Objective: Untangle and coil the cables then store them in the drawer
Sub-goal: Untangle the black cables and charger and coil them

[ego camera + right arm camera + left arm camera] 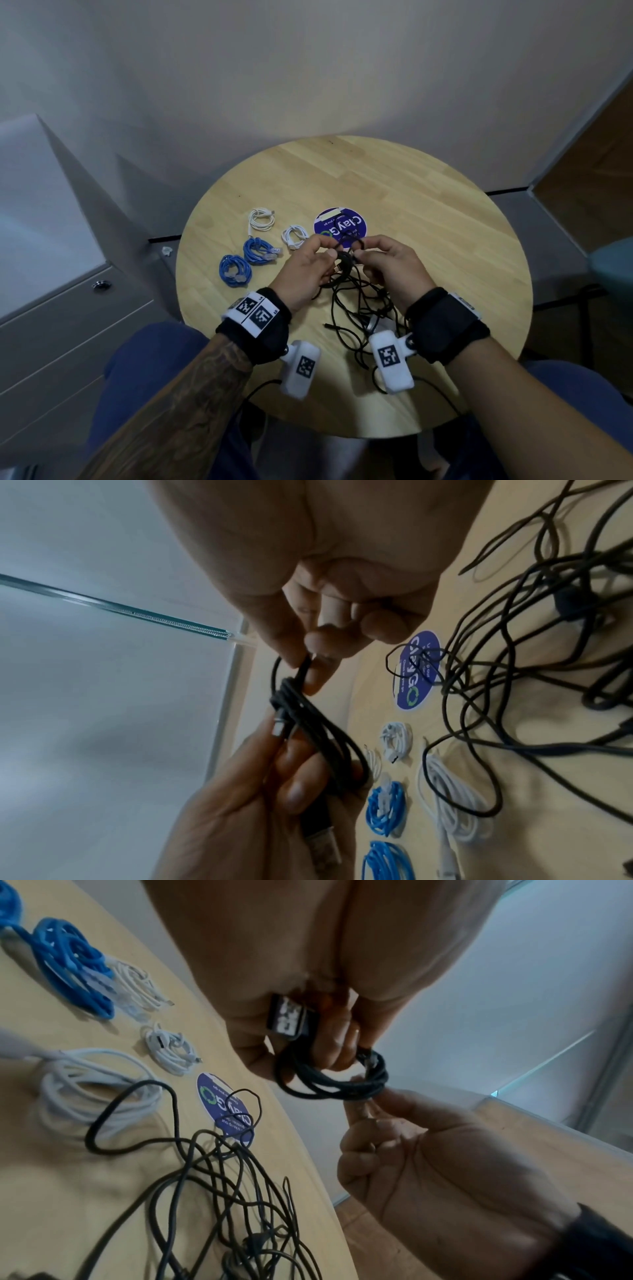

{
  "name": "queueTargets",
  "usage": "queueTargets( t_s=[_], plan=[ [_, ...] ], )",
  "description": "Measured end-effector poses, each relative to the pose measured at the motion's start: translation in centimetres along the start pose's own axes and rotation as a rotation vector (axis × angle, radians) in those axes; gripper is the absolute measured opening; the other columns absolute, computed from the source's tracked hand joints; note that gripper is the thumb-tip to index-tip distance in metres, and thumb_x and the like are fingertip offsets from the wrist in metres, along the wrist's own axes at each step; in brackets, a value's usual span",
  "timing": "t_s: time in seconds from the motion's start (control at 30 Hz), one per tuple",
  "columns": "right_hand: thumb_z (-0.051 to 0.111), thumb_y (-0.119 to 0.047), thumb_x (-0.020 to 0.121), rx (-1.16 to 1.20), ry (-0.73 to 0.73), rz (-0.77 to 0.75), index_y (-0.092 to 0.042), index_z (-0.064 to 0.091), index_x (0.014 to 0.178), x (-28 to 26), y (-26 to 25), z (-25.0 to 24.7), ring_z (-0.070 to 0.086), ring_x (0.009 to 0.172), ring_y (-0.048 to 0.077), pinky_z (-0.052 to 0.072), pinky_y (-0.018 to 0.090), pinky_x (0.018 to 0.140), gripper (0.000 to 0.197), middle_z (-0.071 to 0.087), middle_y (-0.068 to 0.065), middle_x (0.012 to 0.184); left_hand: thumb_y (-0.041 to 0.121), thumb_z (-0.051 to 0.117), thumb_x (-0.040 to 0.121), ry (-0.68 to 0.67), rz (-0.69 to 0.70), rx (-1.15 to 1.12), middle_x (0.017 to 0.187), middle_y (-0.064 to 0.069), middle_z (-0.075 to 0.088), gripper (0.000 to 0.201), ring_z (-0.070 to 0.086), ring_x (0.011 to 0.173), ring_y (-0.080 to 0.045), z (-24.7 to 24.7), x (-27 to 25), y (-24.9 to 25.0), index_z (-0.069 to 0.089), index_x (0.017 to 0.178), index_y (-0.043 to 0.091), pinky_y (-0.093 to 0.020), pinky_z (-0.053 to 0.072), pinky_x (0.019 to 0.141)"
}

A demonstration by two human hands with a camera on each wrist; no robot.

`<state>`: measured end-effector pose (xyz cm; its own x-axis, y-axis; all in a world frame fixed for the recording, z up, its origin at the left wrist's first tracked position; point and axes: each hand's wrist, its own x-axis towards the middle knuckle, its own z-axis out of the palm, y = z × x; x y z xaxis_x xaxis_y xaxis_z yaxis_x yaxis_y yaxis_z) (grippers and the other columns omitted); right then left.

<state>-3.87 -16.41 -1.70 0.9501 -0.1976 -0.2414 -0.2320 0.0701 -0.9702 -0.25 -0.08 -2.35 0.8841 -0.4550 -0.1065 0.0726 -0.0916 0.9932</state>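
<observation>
Black coiled cable [343, 263] is gripped above the wooden tabletop [428, 219] by the left hand [305, 270], while the right hand [387, 263] fingers [315, 653] pinch its loose end.

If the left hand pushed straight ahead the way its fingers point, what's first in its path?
Likely the purple round sticker on the table, just beyond the left hand and its black cable coil; depth is uncertain.

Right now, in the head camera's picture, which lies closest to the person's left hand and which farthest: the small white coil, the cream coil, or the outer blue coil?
From the left hand:
1. Small white coil, just beyond the fingertips.
2. Cream coil, farther back and left.
3. Outer blue coil, out to the left.
The last two are too close to call.
</observation>
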Motion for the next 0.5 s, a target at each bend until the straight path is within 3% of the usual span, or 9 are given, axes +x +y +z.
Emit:
queueTargets(
  t_s=[0.1, 0.2, 0.23, 0.3, 0.37, 0.43, 0.5],
  plan=[
    [0.059, 0.001, 0.092, -0.012, -0.036, -0.04, -0.019, 0.069, 0.104, -0.2, -0.2, 0.1, 0.047, 0.051, 0.009, 0.038, 0.019, 0.051, 0.026, 0.063, 0.008, 0.081, 0.007, 0.041, 0.102, 0.014, 0.013, -0.033, 0.054, 0.013, 0.056, 0.007, 0.044, 0.047, 0.001, 0.3, -0.2, 0.3, 0.045, 0.107, 0.006, -0.014, 0.036, 0.049],
    [0.064, 0.002, 0.089, -0.062, -0.196, -0.131, -0.021, 0.063, 0.123, -0.9, -0.1, 0.4, 0.051, 0.062, 0.007, 0.044, 0.021, 0.063, 0.042, 0.058, -0.002, 0.071, 0.007, 0.043, 0.101, 0.077, -0.004, -0.077, 0.06, 0.007, 0.05, 0.007, 0.042, 0.046, 0.001, 0.6, -0.3, 0.6, 0.043, 0.095, 0.011, -0.016, 0.036, 0.048],
    [0.071, -0.004, 0.084, -0.09, -0.243, -0.144, -0.025, 0.061, 0.126, -1.1, 0.1, 0.7, 0.054, 0.069, 0.01, 0.048, 0.027, 0.07, 0.047, 0.061, 0.002, 0.073, 0.006, 0.044, 0.1, 0.103, -0.011, -0.096, 0.063, 0.003, 0.047, 0.013, 0.043, 0.048, 0.0, 0.6, -0.3, 0.5, 0.041, 0.09, 0.013, -0.016, 0.036, 0.048],
    [0.083, -0.027, 0.072, -0.172, -0.228, -0.169, -0.034, 0.061, 0.123, -1.2, 0.8, 1.3, 0.055, 0.081, 0.021, 0.05, 0.052, 0.081, 0.056, 0.067, 0.019, 0.092, 0.005, 0.046, 0.099, 0.143, -0.039, -0.131, 0.069, -0.001, 0.048, 0.021, 0.047, 0.057, -0.005, 0.6, -0.1, 0.1, 0.037, 0.083, 0.015, -0.018, 0.041, 0.052],
    [0.085, -0.039, 0.067, -0.185, -0.162, -0.193, -0.035, 0.064, 0.118, -1.2, 1.1, 1.6, 0.057, 0.084, 0.024, 0.049, 0.059, 0.088, 0.055, 0.067, 0.023, 0.104, 0.007, 0.048, 0.098, 0.159, -0.085, -0.217, 0.077, -0.005, 0.055, 0.017, 0.052, 0.065, -0.012, 0.8, 0.0, -0.1, 0.039, 0.085, 0.015, -0.021, 0.045, 0.055],
    [0.084, -0.032, 0.072, -0.106, -0.12, -0.204, -0.026, 0.065, 0.117, -1.4, 0.8, 1.9, 0.063, 0.088, 0.023, 0.052, 0.055, 0.091, 0.049, 0.072, 0.016, 0.103, 0.01, 0.047, 0.098, 0.167, -0.126, -0.346, 0.078, -0.005, 0.057, 0.011, 0.052, 0.065, -0.013, 0.8, 0.1, -0.1, 0.044, 0.088, 0.014, -0.021, 0.043, 0.053],
    [0.079, -0.01, 0.081, -0.012, -0.098, -0.212, -0.015, 0.065, 0.115, -1.1, 0.9, 2.0, 0.069, 0.088, 0.017, 0.057, 0.039, 0.09, 0.037, 0.075, 0.006, 0.099, 0.01, 0.043, 0.097, 0.152, -0.132, -0.499, 0.07, 0.0, 0.053, 0.015, 0.044, 0.059, -0.01, 0.8, 0.0, 0.3, 0.046, 0.083, 0.016, -0.019, 0.035, 0.049]
  ],
)
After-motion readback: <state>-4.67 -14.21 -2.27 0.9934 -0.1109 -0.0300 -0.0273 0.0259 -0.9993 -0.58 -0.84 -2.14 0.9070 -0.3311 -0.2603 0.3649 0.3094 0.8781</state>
